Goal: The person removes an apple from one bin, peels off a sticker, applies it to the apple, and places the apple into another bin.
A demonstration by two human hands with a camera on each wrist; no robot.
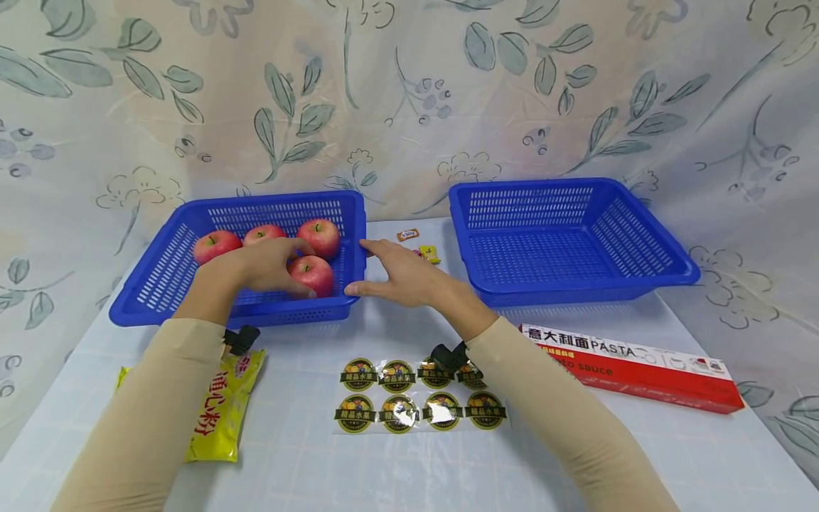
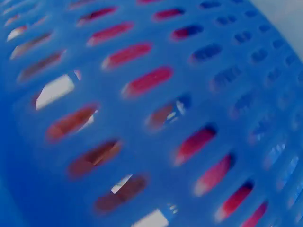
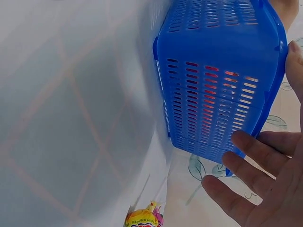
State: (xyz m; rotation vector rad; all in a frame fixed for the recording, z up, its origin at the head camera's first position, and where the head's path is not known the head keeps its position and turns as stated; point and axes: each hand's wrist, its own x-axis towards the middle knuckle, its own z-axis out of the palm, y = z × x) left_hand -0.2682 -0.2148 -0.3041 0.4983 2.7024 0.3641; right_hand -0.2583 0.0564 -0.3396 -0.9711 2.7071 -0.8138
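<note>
While the left hand (image 1: pixel 265 264) curls round the front apple (image 1: pixel 313 276) inside the left-side blue basket (image 1: pixel 294 312) and the right hand (image 1: pixel 409 276) spreads loose fingers at that basket's right end, step looks like grasping that apple, next move probably needing a secure grip

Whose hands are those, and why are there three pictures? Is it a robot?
It's no robot: these are a person's bare hands. The left hand reaches into a blue basket, fingers and thumb around one apple, three other apples nearby. The right hand is at that basket's end, fingers spread. On the table are a yellow packet, round stickers, a pasta box, wrapped sweets and another basket. The big picture comes from a head camera looking down. The other two come from wrist cameras: the left one sees the basket's slots close up, blurry; the right one sees the right hand beside the basket.
</note>
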